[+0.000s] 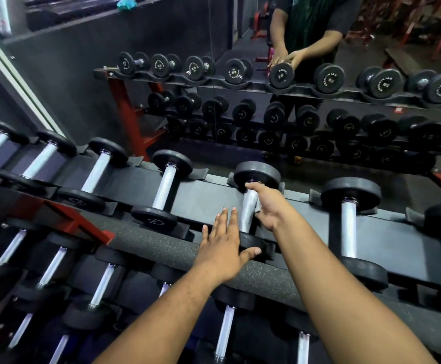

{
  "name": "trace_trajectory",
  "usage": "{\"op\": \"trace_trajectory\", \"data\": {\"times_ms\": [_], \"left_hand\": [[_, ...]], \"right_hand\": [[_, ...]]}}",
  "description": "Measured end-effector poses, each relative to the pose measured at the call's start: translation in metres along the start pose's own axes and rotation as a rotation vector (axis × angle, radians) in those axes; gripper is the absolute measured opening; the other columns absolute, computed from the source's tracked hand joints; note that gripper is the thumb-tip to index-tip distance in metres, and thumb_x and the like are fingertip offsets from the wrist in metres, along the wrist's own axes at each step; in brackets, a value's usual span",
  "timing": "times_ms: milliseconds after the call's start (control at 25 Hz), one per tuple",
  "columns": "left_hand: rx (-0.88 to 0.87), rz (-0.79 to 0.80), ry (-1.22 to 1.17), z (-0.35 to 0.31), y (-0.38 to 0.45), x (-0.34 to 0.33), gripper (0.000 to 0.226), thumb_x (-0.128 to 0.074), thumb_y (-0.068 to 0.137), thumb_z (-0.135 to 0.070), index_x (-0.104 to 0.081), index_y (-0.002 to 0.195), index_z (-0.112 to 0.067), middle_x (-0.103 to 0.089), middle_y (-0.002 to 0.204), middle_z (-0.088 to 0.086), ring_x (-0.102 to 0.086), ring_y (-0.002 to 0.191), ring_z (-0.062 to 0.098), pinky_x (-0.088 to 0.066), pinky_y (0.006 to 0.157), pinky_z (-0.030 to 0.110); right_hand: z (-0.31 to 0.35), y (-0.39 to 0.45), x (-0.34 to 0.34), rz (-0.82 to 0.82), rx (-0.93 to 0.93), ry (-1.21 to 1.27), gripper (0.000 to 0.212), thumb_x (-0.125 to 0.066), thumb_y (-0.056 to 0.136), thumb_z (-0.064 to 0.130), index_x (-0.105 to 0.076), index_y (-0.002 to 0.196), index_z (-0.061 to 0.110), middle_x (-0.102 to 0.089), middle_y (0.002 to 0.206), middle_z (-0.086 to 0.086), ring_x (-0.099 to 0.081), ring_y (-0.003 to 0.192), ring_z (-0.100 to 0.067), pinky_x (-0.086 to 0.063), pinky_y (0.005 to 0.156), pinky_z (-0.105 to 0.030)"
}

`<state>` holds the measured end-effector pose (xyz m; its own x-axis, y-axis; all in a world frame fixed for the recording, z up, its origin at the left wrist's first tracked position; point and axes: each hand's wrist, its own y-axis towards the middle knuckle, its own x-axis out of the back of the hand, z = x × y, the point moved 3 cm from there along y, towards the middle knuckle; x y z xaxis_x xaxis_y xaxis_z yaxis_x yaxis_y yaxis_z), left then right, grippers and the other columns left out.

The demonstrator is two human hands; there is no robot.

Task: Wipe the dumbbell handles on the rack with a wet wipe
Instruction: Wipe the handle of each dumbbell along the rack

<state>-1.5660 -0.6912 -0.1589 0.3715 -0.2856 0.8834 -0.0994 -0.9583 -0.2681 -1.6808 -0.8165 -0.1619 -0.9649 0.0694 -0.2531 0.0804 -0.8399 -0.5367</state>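
On the rack's (206, 203) top tier the right hand (269, 206) wraps the knurled steel handle (248, 214), fingers clamped round it; no wipe shows, so it may be skin rubbing metal. The left hand (224, 248), fingers straight and apart, steadies the round rubber head (252, 244), which could roll off its cradle

We see the dumbbells on the rack (208, 195) with black round heads and shiny silver handles — the handle (248, 214) between the two hands has a fine crosshatched pattern on its metal. The rack has dark grey shelves and red frame parts (82, 219), and its front padded bar (161, 248) is black with small grey speckles. In the mirror (293, 114) the dumbbell heads carry white letters — the person there wears a dark green shirt.
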Motion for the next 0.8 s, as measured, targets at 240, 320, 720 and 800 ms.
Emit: {"op": "trace_trajectory", "data": {"times_ms": [240,320,720,800], "left_hand": [[0.014,-0.002,-0.011,0.0,0.0,0.001,0.104,-0.042,0.095,-0.07,0.027,0.156,-0.023,0.03,0.164,0.001,0.024,0.152,0.016,0.012,0.124,0.046],[0.016,0.007,-0.031,-0.001,-0.001,0.002,0.104,-0.043,0.095,-0.069,0.026,0.156,-0.022,0.029,0.165,0.001,0.024,0.152,0.016,0.012,0.124,0.046],[0.026,0.022,-0.041,-0.003,-0.003,0.003,0.104,-0.045,0.095,-0.068,0.026,0.156,-0.022,0.03,0.165,0.002,0.024,0.152,0.017,0.01,0.125,0.05],[0.024,0.018,-0.049,-0.001,-0.004,0.003,0.103,-0.045,0.095,-0.068,0.026,0.156,-0.023,0.03,0.164,0.001,0.024,0.152,0.016,0.01,0.125,0.049]], "right_hand": [[-0.012,-0.011,0.002,0.082,0.035,-0.05,0.046,-0.075,0.081,0.032,-0.063,0.12,0.01,-0.066,0.109,-0.003,-0.06,0.108,-0.021,-0.044,0.106,-0.038],[-0.015,-0.017,-0.005,0.07,0.012,-0.092,0.069,-0.081,0.063,0.043,-0.062,0.12,0.01,-0.068,0.113,-0.008,-0.062,0.112,-0.026,-0.046,0.106,-0.043],[-0.028,-0.031,0.002,0.051,-0.019,-0.246,0.045,-0.072,0.086,0.032,-0.061,0.121,0.006,-0.071,0.1,-0.013,-0.066,0.085,-0.025,-0.05,0.075,-0.033],[-0.029,-0.034,0.006,0.083,-0.029,-0.288,0.038,-0.069,0.089,0.03,-0.064,0.119,0.006,-0.07,0.095,-0.01,-0.064,0.081,-0.022,-0.049,0.071,-0.03]]}}
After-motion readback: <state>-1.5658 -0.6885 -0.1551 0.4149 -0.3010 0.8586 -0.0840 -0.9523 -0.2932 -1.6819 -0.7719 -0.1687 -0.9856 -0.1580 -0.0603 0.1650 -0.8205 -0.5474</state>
